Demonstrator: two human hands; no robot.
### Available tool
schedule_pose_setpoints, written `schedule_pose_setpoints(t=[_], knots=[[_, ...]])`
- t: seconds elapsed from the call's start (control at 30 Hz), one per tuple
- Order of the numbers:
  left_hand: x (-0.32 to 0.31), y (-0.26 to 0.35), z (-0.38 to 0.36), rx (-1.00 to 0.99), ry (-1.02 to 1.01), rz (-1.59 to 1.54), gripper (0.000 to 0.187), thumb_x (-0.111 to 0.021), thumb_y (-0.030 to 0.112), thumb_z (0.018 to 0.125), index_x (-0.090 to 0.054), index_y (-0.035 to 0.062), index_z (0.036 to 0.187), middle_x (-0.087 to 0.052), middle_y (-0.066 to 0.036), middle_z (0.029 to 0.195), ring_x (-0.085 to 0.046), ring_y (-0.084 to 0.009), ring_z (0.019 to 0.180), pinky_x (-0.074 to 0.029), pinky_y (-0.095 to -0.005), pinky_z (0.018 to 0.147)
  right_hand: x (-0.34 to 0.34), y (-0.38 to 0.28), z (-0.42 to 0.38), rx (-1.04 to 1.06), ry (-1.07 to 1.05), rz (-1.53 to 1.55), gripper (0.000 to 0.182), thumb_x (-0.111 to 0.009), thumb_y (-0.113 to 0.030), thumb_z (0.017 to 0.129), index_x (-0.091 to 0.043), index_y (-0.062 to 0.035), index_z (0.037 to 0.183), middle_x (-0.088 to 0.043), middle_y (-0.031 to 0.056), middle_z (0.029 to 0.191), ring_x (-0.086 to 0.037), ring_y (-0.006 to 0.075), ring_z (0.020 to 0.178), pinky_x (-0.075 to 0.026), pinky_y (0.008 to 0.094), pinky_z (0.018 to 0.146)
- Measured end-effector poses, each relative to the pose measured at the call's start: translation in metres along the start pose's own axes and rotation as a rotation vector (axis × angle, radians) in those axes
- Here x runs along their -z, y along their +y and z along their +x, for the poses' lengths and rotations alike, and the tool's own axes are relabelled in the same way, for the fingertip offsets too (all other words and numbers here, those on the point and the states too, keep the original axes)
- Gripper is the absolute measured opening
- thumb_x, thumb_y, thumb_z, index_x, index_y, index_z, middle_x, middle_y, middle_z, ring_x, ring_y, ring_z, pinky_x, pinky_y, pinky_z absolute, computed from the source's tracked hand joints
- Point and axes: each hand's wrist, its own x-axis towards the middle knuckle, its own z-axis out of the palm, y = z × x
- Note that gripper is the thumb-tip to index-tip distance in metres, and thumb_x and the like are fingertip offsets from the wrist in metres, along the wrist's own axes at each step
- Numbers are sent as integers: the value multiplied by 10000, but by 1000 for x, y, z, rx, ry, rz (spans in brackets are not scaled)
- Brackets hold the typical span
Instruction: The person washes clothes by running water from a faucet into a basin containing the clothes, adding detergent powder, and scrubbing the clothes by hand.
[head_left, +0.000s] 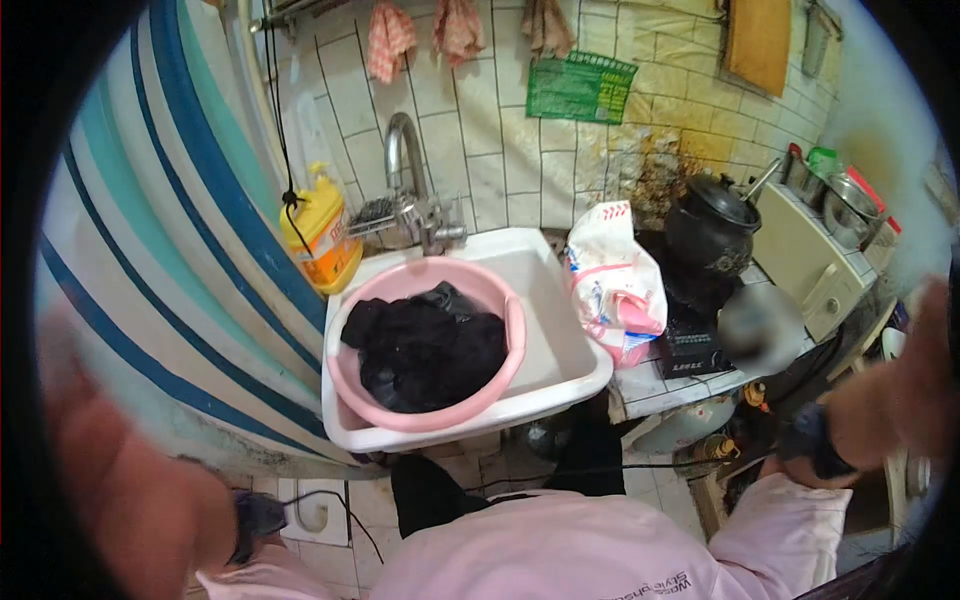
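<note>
Landmark: white sink (575, 372) under the tap (400, 150). Pink basin (345, 385) sits inside the sink, directly below the spout, placed to catch water; dark wet clothes (425, 350) heaped in it. Yellow detergent bottle (322, 232) on the ledge left of the sink, within reach. Washing-powder bag (612, 280) propped on the surface right of the sink. Left hand (120, 480) and right hand (915, 385) raised wide of the sink, blurred, apparently holding nothing; how far open, cannot tell.
</note>
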Motion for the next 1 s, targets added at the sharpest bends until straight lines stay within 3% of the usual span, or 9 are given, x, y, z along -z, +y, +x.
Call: schedule_pose_setpoints(t=[0.03,0.07,0.1,0.17,0.33,0.53,0.6,0.7,1.0], knots=[[-4,-23,8,-373,-15,72,316,-404,200,961,-471,-14,1184,-568,-162,1120,-598,-251,1044,-474,-347,943,19,32,-3,-246,233,61,249,-507,-127,827,-593,78,940,-505,33,656,-479,93,606,-381,202,570],[-50,-33,25,-411,-271,-41,331,-563,64,848,-512,0,1169,-585,-133,1075,-602,-198,958,-462,-317,902,20,72,-8,-205,-61,-594,182,-546,-70,786,-603,28,929,-543,12,674,-498,98,610,-400,216,563],[-72,-54,23,-139,-220,-17,230,-565,41,851,-556,0,1077,-586,-78,934,-584,-149,874,-460,-277,820,36,100,-14,-627,-179,-750,177,-567,-76,768,-625,-14,923,-585,4,714,-508,118,620,-425,231,576],[-110,-111,25,205,-397,-5,176,-563,42,865,-586,22,1038,-580,-25,879,-553,-92,831,-451,-228,750,91,189,-67,-601,-484,-1140,135,-592,-80,742,-672,-3,819,-660,129,786,-628,227,690,-499,334,650],[-185,-278,44,288,-341,212,201,-617,92,765,-629,10,948,-627,-84,792,-588,-169,731,-470,-290,670,134,281,-149,-911,-757,-1050,130,-639,-116,731,-695,-42,821,-618,159,656,-573,217,548,-467,339,553],[-204,-382,34,546,-449,436,202,-618,102,755,-640,6,930,-662,-138,858,-624,-230,768,-486,-341,711,105,319,-177,-875,-811,-637,218,-585,-90,795,-672,-76,995,-653,148,794,-607,238,673,-488,321,661],[-191,-419,34,632,-621,342,177,-616,111,775,-648,32,931,-657,-103,837,-621,-209,748,-494,-338,706,118,348,-182,-503,-1319,-894,256,-561,-91,812,-645,-74,1054,-672,147,909,-634,294,809,-494,349,763],[-172,-382,35,877,-510,-7,152,-616,123,797,-654,55,928,-645,-56,801,-605,-175,697,-490,-330,623,89,353,-178,-653,-1425,-1096,227,-523,-85,801,-654,-39,982,-661,172,944,-621,332,900,-486,388,798],[-169,-372,38,817,-432,164,129,-572,152,854,-630,84,948,-616,-22,777,-549,-113,633,-428,-267,519,100,398,-183,-736,-1835,-1389,251,-529,-83,773,-643,-22,988,-657,173,940,-617,329,914,-481,390,810]])
